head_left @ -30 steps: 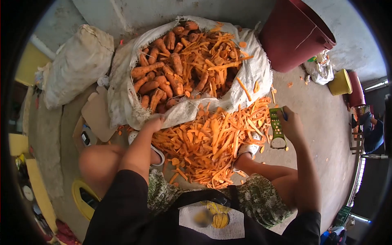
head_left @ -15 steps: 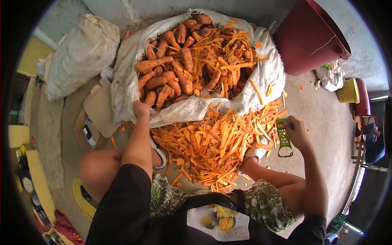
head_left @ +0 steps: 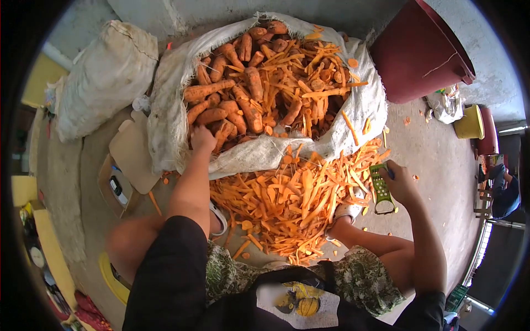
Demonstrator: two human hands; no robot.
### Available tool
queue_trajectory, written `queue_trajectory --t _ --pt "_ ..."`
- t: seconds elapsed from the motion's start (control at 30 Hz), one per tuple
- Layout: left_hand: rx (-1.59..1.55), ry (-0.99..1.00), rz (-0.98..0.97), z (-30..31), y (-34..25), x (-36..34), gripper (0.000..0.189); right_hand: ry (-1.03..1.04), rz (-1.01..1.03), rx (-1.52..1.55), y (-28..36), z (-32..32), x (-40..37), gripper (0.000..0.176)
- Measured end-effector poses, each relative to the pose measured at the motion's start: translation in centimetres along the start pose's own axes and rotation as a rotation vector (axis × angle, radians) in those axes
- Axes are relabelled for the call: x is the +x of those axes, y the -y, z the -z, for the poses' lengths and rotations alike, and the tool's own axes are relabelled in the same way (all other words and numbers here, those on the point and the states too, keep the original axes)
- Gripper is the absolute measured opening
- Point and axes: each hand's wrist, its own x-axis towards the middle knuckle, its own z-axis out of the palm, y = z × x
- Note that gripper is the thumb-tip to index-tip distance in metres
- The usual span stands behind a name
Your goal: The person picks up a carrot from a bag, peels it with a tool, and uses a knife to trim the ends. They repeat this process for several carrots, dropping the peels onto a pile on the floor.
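Note:
My left hand (head_left: pixel 203 139) reaches over the near left rim of a white woven sack (head_left: pixel 248 156), among whole carrots (head_left: pixel 253 113); its fingers are partly hidden and I cannot tell what they hold. Peeled strips (head_left: pixel 317 94) lie over the right part of the sack's contents. To the right, my right hand (head_left: pixel 400 179) grips a green peeler (head_left: pixel 381 187), its blade end pointing down, above the floor. A large heap of orange peelings (head_left: pixel 281 204) covers the floor between my feet, against the sack.
A closed white sack (head_left: pixel 105 83) stands at the left, near an open cardboard box (head_left: pixel 113 187). A dark red tub (head_left: pixel 419 49) is at the upper right, with a yellow bucket (head_left: pixel 469 122) beyond. Another person (head_left: pixel 505 193) sits at the far right.
My left hand has moved a little up and right, from the sack's rim further in among the carrots. My right hand still holds the peeler, nearly in the same place.

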Motion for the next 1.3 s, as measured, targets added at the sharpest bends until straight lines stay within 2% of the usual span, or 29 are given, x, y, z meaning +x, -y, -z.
queue_trajectory --t 0.03,0.1,0.13,0.2,0.23,0.3,0.37,0.4,0.43,0.47,0.53,0.6,0.63,0.67,0.73,0.77,0.87,0.9,0.93,1.0,1.03,1.07,1.1,1.13,1.2,1.23,1.3 --pt "-0.003 -0.008 -0.004 -0.5 0.5 0.5 0.054 0.013 -0.015 -0.036 0.6 0.2 0.0 0.023" --pt "-0.009 0.150 0.063 -1.0 1.7 1.0 0.061 0.014 -0.035 -0.068 1.1 0.4 0.1 0.023" --pt "-0.008 0.147 0.059 -0.7 2.0 1.3 0.061 0.023 -0.036 -0.064 1.1 0.2 0.1 0.022" --pt "-0.191 0.265 0.104 -0.3 2.5 1.5 0.070 0.030 -0.029 -0.061 1.0 0.0 0.2 0.022" --pt "-0.196 0.258 0.105 0.7 2.2 1.1 0.070 0.044 -0.015 -0.086 0.8 -0.1 0.2 0.022" --pt "-0.335 0.056 0.042 4.1 0.3 -1.2 0.075 0.058 0.002 -0.110 0.7 0.2 0.2 0.021" --pt "-0.565 -0.278 -0.336 8.4 -2.2 -2.6 0.076 -0.015 0.034 -0.042 0.7 0.9 -0.1 0.022" --pt "-0.658 -0.303 -0.397 11.4 -4.1 -4.5 0.074 -0.029 0.039 -0.038 0.9 1.4 -0.4 0.022" --pt "-0.853 -0.322 -0.553 12.3 -4.6 -3.8 0.065 -0.067 0.086 -0.026 1.4 1.9 -0.6 0.022" --pt "-0.849 -0.334 -0.567 14.8 -5.8 -6.2 0.065 -0.107 0.133 -0.012 1.7 2.3 -1.0 0.023" --pt "-1.515 0.008 -0.673 19.5 -8.7 -11.5 0.053 -0.157 0.159 0.041 1.7 2.7 -1.1 0.024" --pt "-1.817 0.370 -0.779 21.7 -10.4 -14.2 0.045 -0.216 0.207 0.075 2.1 3.2 -1.5 0.024" --pt "-1.870 0.530 -0.878 21.9 -10.9 -14.9 0.040 -0.182 0.097 0.139 2.9 3.9 -2.1 0.024" --pt "-1.865 0.531 -0.897 23.1 -11.7 -17.5 0.040 -0.198 0.098 0.141 3.6 4.3 -2.5 0.024" --pt "-2.154 0.973 -0.765 24.1 -12.9 -23.1 0.042 -0.235 0.112 0.378 4.0 4.6 -3.1 0.028" --pt "-2.241 1.016 -0.673 23.8 -13.3 -24.6 0.040 -0.226 0.122 0.458 4.1 4.3 -3.0 0.029" --pt "-2.141 1.067 -0.616 22.0 -14.0 -27.5 0.035 -0.205 0.059 0.776 6.7 4.6 -5.6 0.032" --pt "-2.165 1.084 -0.481 21.4 -14.0 -28.4 0.031 -0.198 0.070 0.779 7.1 4.6 -6.1 0.032" --pt "-2.164 1.090 -0.486 21.2 -13.7 -29.7 0.031 -0.191 0.080 0.784 7.3 4.6 -6.5 0.031" --pt "-2.002 1.181 -0.412 21.2 -12.6 -32.5 0.031 -0.157 0.082 1.027 8.4 4.6 -7.5 0.026" --pt "-2.005 1.179 -0.416 21.2 -12.0 -33.6 0.031 -0.144 0.073 1.019 8.8 4.4 -7.8 0.025" --pt "-1.882 1.247 -0.388 21.0 -11.3 -34.7 0.034 -0.129 0.067 1.011 9.0 4.0 -7.9 0.023" --pt "-1.757 1.307 -0.355 20.8 -10.6 -35.6 0.037 -0.127 0.134 1.005 8.9 2.9 -7.5 0.021" --pt "-1.761 1.300 -0.353 20.2 -10.0 -36.0 0.037 -0.110 0.151 0.904 10.2 3.5 -8.6 0.020" --pt "-1.508 1.631 -0.397 19.0 -9.0 -36.1 0.046 -0.022 0.171 0.746 11.9 4.1 -9.4 0.021" --pt "-1.435 1.583 -0.371 18.7 -8.4 -36.5 0.057 0.000 0.170 0.739 12.2 3.5 -9.1 0.019" --pt "-1.408 1.610 -0.369 17.8 -7.9 -35.7 0.058 -0.049 0.213 0.629 12.5 3.6 -8.9 0.019"
